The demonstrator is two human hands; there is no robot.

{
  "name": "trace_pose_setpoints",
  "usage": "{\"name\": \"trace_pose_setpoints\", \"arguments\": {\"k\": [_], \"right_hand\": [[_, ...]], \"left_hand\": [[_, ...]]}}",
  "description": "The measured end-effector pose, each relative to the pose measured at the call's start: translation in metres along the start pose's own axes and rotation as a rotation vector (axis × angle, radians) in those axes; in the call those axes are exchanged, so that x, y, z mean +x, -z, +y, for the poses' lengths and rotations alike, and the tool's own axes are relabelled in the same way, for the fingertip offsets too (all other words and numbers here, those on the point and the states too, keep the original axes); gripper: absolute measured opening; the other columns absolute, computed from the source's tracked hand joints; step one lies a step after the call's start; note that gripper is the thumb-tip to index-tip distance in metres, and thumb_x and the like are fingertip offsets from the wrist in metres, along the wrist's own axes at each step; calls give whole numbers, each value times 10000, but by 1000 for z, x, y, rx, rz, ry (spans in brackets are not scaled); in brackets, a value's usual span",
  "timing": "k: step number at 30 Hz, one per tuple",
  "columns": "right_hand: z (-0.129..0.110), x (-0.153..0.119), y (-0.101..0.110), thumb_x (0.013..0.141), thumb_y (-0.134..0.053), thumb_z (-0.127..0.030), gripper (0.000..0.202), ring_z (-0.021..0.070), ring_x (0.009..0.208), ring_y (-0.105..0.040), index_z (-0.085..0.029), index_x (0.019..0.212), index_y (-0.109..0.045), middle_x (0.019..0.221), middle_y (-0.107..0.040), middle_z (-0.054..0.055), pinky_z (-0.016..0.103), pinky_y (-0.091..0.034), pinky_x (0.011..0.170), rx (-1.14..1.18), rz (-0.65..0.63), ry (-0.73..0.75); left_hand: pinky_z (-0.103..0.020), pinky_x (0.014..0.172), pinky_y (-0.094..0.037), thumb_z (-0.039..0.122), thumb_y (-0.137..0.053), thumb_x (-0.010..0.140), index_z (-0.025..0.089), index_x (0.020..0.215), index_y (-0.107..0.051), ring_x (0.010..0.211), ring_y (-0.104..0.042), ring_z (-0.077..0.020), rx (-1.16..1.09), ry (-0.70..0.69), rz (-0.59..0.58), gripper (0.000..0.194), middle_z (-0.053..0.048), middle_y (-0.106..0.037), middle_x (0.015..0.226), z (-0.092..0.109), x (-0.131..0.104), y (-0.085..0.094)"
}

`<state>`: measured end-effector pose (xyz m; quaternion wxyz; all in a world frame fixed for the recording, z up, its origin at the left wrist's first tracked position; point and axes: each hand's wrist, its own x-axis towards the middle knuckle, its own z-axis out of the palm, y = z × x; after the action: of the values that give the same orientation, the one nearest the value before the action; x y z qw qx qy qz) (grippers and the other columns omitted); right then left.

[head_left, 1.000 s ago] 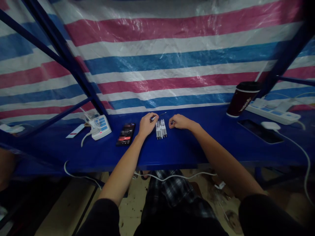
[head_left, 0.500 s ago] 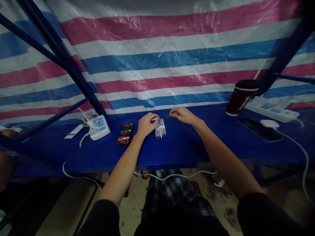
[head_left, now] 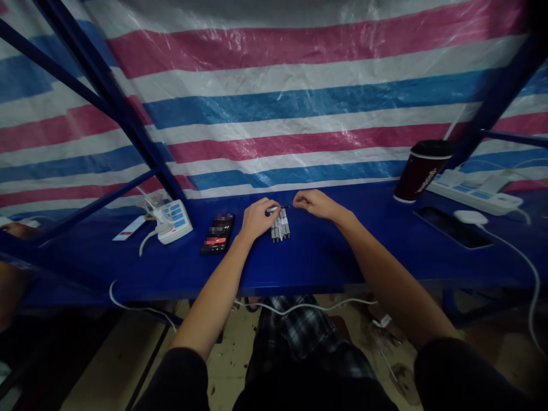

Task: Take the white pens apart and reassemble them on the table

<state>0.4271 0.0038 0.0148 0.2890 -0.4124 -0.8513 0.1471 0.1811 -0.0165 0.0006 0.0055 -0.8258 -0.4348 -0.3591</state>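
Several grey and white pens (head_left: 280, 226) lie side by side on the blue table (head_left: 308, 257). My left hand (head_left: 258, 218) is closed on a white pen (head_left: 272, 210) just above the upper left end of the row. A thin dark tip points from that pen toward the right. To the right of it, my right hand (head_left: 311, 203) is pinched close to the tip. Whatever lies between its fingertips is too small to make out.
A black phone (head_left: 217, 233) and a white power strip (head_left: 174, 222) lie on the left. At the right are a dark cup (head_left: 422, 172) with a straw, another power strip (head_left: 475, 193), a phone (head_left: 451, 227) and a white charger (head_left: 470, 217). A striped sheet (head_left: 274, 103) hangs behind.
My right hand has come slightly closer to my left hand, narrowing the gap at the pen's tip. The row of pens looks the same.
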Motion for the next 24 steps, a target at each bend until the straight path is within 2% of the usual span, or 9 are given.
{"name": "trace_pose_setpoints", "arguments": {"k": [5, 11, 18, 21, 24], "right_hand": [[-4, 1, -6, 984, -530, -246, 182, 230, 914, -649, -174, 989, -697, 1019, -736, 109, 340, -462, 837, 83, 72, 13], [-4, 4, -11, 992, -528, -329, 236, 228, 869, -646, -165, 956, -694, 940, -731, 89, 338, -462, 823, 127, 109, -30], [2, 10, -23, 959, -579, -371, 244, 219, 875, -655, -175, 879, -700, 913, -737, 74, 319, -469, 815, 167, 163, -73], [-1, 14, -30, 906, -636, -425, 273, 188, 711, -619, -169, 841, -705, 790, -703, 50, 298, -480, 675, 315, 225, -186], [-10, 14, -31, 837, -723, -519, 358, 118, 488, -455, -162, 851, -697, 606, -556, -7, 259, -375, 474, 609, 275, -301]], "left_hand": [[-291, 687, -454, 290, -638, 936, 265, 975, -770, 793, -663, -170, -25, 16, 17, 141, -8, -734, 922, 1, 0, 1], [-288, 708, -461, 257, -642, 927, 270, 961, -768, 822, -673, -177, -46, 23, 21, 131, -7, -735, 924, 2, 0, 2], [-293, 681, -442, 308, -637, 948, 276, 965, -770, 788, -665, -170, 8, 26, 50, 138, -4, -735, 921, 7, -1, 3], [-289, 685, -442, 300, -642, 943, 275, 970, -773, 783, -660, -169, -14, 43, 59, 136, -6, -734, 922, 8, -1, 2], [-288, 709, -443, 296, -645, 938, 262, 965, -776, 781, -646, -170, -97, 74, 97, 138, -10, -734, 909, 7, 0, 0]]}}
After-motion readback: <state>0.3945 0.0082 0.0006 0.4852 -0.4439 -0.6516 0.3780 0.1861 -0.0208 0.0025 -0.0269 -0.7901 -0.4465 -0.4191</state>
